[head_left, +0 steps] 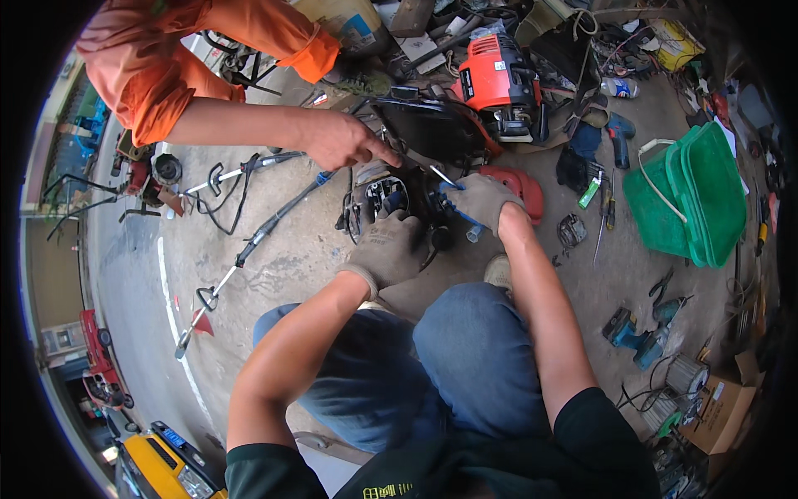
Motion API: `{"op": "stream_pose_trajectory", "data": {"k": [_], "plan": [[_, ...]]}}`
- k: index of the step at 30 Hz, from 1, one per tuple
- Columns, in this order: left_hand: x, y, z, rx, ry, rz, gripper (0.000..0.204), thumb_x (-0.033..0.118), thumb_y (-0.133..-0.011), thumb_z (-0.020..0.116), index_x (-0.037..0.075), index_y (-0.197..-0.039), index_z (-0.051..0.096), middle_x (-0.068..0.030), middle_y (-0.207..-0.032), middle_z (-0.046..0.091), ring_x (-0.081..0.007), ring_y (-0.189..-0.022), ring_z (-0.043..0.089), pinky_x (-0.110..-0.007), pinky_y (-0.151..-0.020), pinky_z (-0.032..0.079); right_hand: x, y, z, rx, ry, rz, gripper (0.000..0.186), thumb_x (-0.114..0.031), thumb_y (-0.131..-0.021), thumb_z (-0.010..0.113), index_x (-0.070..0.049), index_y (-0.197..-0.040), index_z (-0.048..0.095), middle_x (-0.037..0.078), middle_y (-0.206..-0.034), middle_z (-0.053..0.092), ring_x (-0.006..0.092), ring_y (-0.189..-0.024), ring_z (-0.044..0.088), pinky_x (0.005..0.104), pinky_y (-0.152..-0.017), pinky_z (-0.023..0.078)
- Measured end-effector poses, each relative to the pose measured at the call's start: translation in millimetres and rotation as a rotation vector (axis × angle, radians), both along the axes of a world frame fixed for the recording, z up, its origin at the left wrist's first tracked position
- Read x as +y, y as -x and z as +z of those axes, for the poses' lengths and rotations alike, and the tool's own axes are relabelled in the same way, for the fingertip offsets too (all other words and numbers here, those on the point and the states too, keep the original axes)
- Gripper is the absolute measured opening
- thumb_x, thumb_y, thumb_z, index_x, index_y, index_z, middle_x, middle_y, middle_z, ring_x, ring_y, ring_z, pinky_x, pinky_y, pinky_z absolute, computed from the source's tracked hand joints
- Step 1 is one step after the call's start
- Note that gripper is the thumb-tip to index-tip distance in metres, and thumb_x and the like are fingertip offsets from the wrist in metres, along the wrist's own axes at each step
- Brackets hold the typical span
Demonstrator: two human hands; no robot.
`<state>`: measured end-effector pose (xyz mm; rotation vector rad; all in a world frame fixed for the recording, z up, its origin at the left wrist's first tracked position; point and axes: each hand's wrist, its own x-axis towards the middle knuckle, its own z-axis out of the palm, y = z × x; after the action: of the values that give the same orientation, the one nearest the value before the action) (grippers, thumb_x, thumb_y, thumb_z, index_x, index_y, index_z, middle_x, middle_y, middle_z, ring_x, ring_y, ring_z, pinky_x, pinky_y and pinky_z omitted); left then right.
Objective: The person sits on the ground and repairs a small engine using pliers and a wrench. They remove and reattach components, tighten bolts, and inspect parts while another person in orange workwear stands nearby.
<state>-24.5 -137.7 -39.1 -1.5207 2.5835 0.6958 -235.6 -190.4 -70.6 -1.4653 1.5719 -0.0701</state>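
Observation:
A small dark engine (384, 193) with its inner parts exposed sits on the ground in front of my knees. My left hand (388, 248), in a grey-brown work glove, grips its near side with bent fingers. The gloved right hand (484, 202) is closed around what looks like a screwdriver (475, 233). Its blue, see-through handle end shows below my fist, and a bright metal shaft points up and left toward the engine. Another person's bare hand (345, 140) reaches in from the upper left, index finger extended just above the engine. A red plastic housing (519, 193) lies behind my right hand.
An orange-red engine unit (490, 75) stands at the back. At right are a green bucket (694, 195), a blue drill (619, 137), more power tools (644, 333) and a cardboard box (723, 407). Long trimmer poles (274, 220) lie at left. The other person wears orange clothing (158, 83).

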Motion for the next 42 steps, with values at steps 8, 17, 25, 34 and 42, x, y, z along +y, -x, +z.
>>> {"op": "stream_pose_trajectory", "data": {"k": [8, 17, 25, 34, 42], "plan": [[-6.2, -0.6, -4.6, 0.033, -0.001, 0.012, 0.04, 0.043, -0.093, 0.057, 0.005, -0.095, 0.07, -0.023, -0.1, 0.067, -0.0424, -0.101, 0.063, -0.066, -0.11, 0.024, -8.8, -24.2, 17.4, 0.103, 0.041, 0.236, 0.044, -0.041, -0.094, 0.054, -0.004, -0.109, 0.074, 0.021, -0.11, 0.072, 0.0359, -0.105, 0.069, 0.0461, -0.09, 0.054], [-10.3, 3.4, 4.8, -0.049, -0.004, 0.047, 0.033, 0.036, -0.087, 0.065, 0.01, -0.107, 0.071, -0.0175, -0.104, 0.067, -0.0388, -0.106, 0.06, -0.056, -0.11, 0.026, -26.5, -40.4, 24.8, 0.227, 0.171, 0.357, 0.037, -0.031, -0.089, 0.058, -0.005, -0.108, 0.076, 0.021, -0.111, 0.072, 0.0355, -0.104, 0.071, 0.0452, -0.089, 0.056], [-9.1, -1.2, -5.7, 0.004, 0.031, 0.076, 0.036, 0.037, -0.086, 0.065, 0.008, -0.107, 0.07, -0.0178, -0.109, 0.067, -0.0381, -0.115, 0.058, -0.06, -0.112, 0.022, -29.9, -47.3, 22.9, 0.265, 0.223, 0.375, 0.035, -0.024, -0.086, 0.056, -0.005, -0.107, 0.077, 0.023, -0.109, 0.072, 0.0357, -0.104, 0.071, 0.0458, -0.088, 0.056], [-5.2, -5.9, -11.9, -0.055, -0.037, 0.071, 0.039, 0.042, -0.088, 0.063, 0.013, -0.113, 0.07, -0.0168, -0.12, 0.066, -0.0408, -0.118, 0.058, -0.071, -0.111, 0.018, -20.2, -49.9, 3.4, 0.245, 0.219, 0.323, 0.037, -0.031, -0.087, 0.058, -0.003, -0.102, 0.077, 0.024, -0.107, 0.072, 0.0377, -0.103, 0.07, 0.0466, -0.089, 0.055], [-2.3, -2.5, 10.2, -0.116, 0.203, -0.001, 0.041, 0.042, -0.088, 0.065, 0.015, -0.119, 0.069, -0.0209, -0.129, 0.06, -0.0409, -0.113, 0.061, -0.049, -0.1, 0.044, -23.9, -52.5, 24.9, 0.328, 0.263, 0.338, 0.04, -0.032, -0.087, 0.059, -0.003, -0.109, 0.076, 0.022, -0.117, 0.07, 0.0354, -0.111, 0.068, 0.0434, -0.097, 0.053]]}}
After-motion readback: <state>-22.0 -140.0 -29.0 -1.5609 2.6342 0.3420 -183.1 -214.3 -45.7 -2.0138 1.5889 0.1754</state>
